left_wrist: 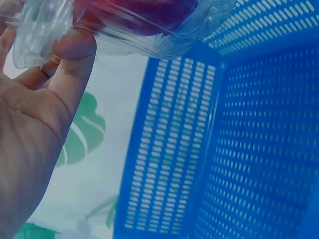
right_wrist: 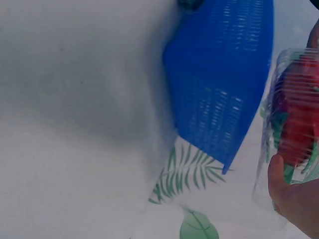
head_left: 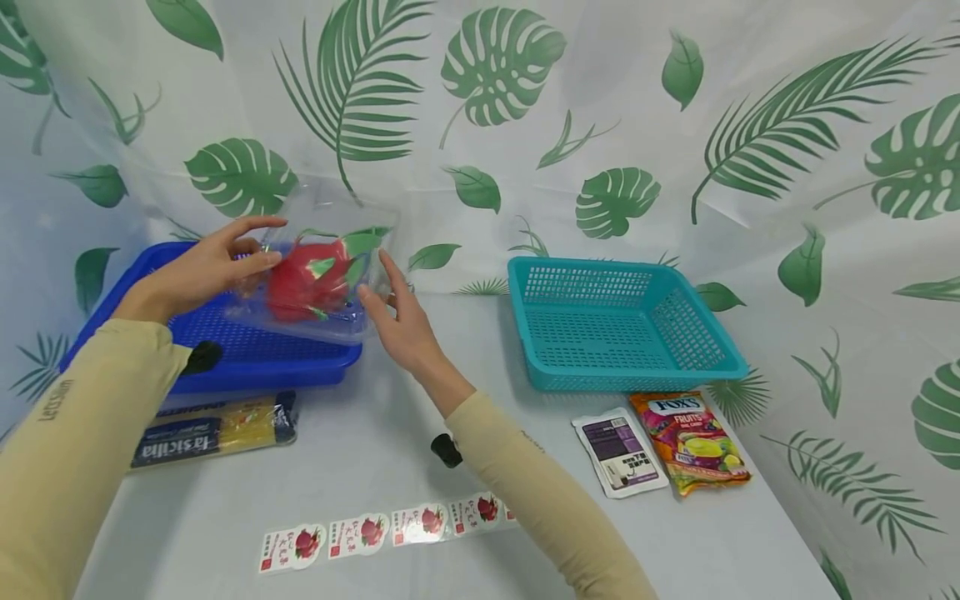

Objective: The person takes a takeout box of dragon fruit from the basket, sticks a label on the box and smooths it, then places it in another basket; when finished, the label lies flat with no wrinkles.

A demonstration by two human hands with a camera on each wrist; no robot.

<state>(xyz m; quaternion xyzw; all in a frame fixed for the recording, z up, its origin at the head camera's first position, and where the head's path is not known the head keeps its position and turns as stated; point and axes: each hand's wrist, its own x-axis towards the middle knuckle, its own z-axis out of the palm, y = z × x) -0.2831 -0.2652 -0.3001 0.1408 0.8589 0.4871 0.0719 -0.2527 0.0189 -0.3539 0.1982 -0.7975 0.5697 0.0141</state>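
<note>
Holding clear box [head_left: 330, 218] near "la sicilia" spaghetti [head_left: 217, 429].

White sheet [head_left: 615, 79] hung behind the table [head_left: 360, 450], slightly glossy, cloth or plastic, can't tell which from where I stand. Green print all over: feathery fronds [head_left: 375, 92], broad split leaves [head_left: 502, 67], small single leaves [head_left: 682, 71]. Soft creases right of centre. Sheet runs down along table's right edge too. Tabletop pale grey, smooth. Light diffuse; shadows soft-edged. Left side of sheet reads bluish, right side greyer.
</note>
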